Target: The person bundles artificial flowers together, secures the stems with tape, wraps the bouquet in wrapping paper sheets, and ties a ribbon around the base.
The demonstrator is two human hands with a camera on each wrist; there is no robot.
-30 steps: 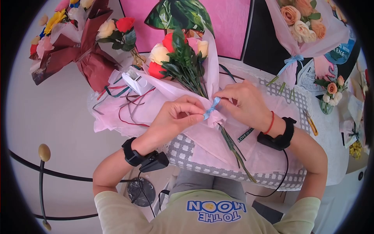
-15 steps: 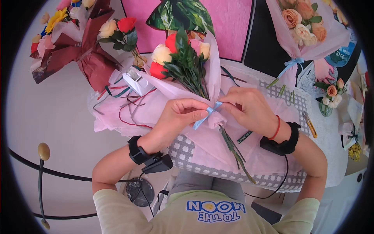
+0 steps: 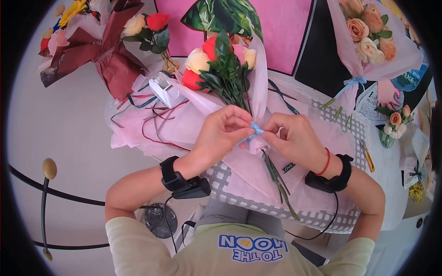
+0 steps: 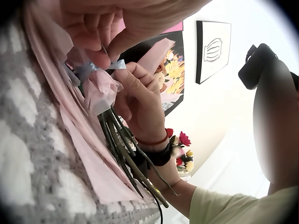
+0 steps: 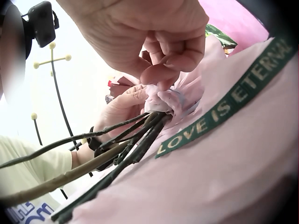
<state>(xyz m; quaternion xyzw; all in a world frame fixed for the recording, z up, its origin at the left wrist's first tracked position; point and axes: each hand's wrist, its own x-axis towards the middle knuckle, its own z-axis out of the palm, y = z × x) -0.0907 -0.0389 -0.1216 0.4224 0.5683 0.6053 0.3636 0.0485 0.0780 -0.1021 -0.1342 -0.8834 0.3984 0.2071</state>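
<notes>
A bouquet of red, cream and pink roses with green leaves lies wrapped in pale pink paper. Around its gathered neck runs a light blue satin ribbon. My left hand pinches the ribbon between thumb and fingers on one side of the neck. On the other side my right hand pinches it too, its fingertips close to the left ones. In the left wrist view, a short ribbon end shows between the hands. Bare stems stick out below the paper.
A white tape dispenser and loose dark red ribbons lie left of the bouquet. A green lettered ribbon lies on the pink paper by the stems. A yellow cutter sits at right, below another wrapped bouquet.
The hands have drawn closer together at the ribbon's knot. The ribbon end that hung below the left fingers half a second ago is now mostly hidden. The head view has shifted slightly.
</notes>
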